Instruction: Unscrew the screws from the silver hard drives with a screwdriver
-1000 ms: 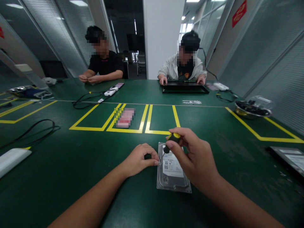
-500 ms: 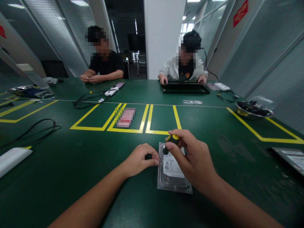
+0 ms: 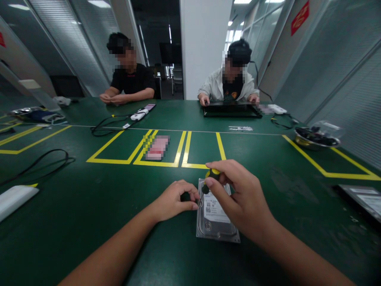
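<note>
A silver hard drive with a white label lies flat on the green table. My right hand is closed round the yellow-and-black handle of a small screwdriver. Its thin shaft slants down to the drive's left edge. My left hand curls with thumb and forefinger drawn together at that edge, by the screwdriver tip. What those fingertips pinch, if anything, is too small to make out. The right hand hides part of the drive's upper right side.
Yellow tape marks boxes on the table; a blurred pink phone lies in one. At right are a metal bowl of dark parts and another drive-like device. A white object is at left. Two people sit opposite, one holding a black frame.
My right hand and the screwdriver have shifted slightly left, and the handle's tilt has changed a little. The left hand stays at the drive's edge.
</note>
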A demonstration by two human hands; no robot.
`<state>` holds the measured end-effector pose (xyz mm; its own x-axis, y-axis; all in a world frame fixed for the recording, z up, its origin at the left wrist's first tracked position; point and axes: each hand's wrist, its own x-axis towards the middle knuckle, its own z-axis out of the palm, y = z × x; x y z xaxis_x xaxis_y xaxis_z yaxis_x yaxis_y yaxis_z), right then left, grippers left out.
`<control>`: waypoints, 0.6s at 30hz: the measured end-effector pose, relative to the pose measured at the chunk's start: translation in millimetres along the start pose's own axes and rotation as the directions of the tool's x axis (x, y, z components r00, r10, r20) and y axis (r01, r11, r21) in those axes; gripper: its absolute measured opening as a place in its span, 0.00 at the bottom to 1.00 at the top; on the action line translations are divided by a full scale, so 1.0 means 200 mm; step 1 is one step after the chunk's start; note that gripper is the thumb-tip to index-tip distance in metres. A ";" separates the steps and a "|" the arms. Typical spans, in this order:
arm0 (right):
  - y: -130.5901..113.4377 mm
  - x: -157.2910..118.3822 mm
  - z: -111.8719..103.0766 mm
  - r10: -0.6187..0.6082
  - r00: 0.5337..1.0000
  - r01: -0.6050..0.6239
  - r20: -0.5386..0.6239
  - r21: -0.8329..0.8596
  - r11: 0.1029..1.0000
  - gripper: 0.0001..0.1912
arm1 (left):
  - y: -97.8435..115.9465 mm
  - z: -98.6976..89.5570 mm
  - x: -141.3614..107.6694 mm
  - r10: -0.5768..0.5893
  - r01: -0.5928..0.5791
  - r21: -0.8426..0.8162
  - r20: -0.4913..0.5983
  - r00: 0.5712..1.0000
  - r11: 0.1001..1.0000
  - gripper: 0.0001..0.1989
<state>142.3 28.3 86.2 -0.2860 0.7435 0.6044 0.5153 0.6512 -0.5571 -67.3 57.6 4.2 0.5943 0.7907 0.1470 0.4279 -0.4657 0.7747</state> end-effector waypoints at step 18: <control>-0.04 0.02 -0.03 -0.025 0.998 0.019 0.058 0.102 0.995 0.12 | -0.02 0.01 -0.02 -0.002 0.002 0.083 -0.003 1.000 0.997 0.16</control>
<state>141.9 25.3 95.8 -0.3449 0.7347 0.5842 0.4248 0.6772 -0.6008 -69.4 56.2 -1.8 0.5914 0.7928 0.1476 0.4840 -0.4954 0.7213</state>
